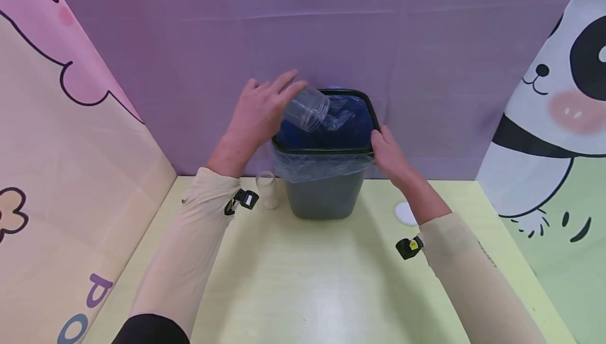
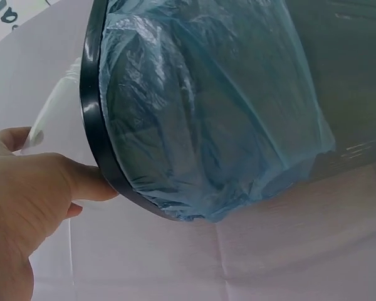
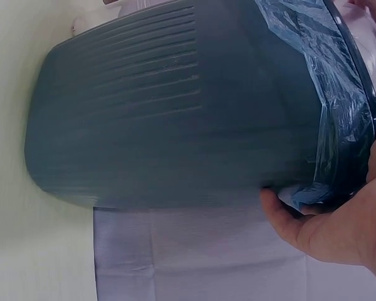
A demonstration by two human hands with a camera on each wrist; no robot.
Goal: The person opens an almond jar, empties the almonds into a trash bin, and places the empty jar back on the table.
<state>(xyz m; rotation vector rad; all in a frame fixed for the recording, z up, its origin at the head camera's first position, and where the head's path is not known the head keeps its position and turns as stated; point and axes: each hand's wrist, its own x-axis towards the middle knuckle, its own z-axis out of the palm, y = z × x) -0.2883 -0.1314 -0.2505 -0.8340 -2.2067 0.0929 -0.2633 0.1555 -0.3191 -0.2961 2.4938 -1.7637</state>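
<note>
In the head view my left hand (image 1: 259,111) grips a clear plastic jar (image 1: 305,108), tilted with its mouth over the opening of a grey trash bin (image 1: 324,194). I cannot make out anything inside the jar. A translucent blue bag (image 1: 350,115) lines the bin and folds down over the outside of its black rim. My right hand (image 1: 390,153) holds the bin's right side at the rim, thumb near the top edge. From the right wrist view, fingers of the right hand (image 3: 338,232) press against the bin wall (image 3: 175,125) and bag edge.
A small clear container (image 1: 268,190) stands on the pale table (image 1: 303,281), left of the bin. To the right lies a white round disc (image 1: 405,213), partly behind my forearm. A purple cloth (image 1: 213,44) hangs behind, with printed cloths on both sides.
</note>
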